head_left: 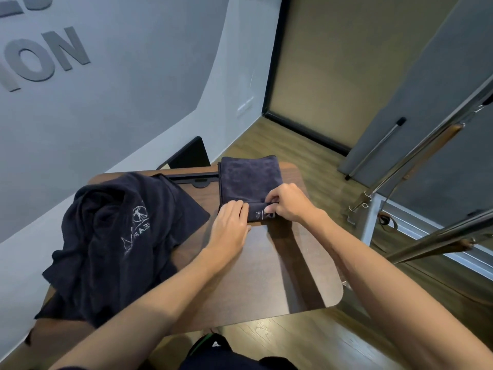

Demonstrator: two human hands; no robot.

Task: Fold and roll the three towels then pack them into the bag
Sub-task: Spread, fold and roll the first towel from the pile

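A folded dark towel lies at twelve o'clock on the brown table, its near end rolled up. The left hand curls over the roll's left end; the right hand pinches its right end. At nine o'clock sits a heap of dark printed cloth.

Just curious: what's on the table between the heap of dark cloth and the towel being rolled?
Only bare table separates the heap from the towel, in the head view.
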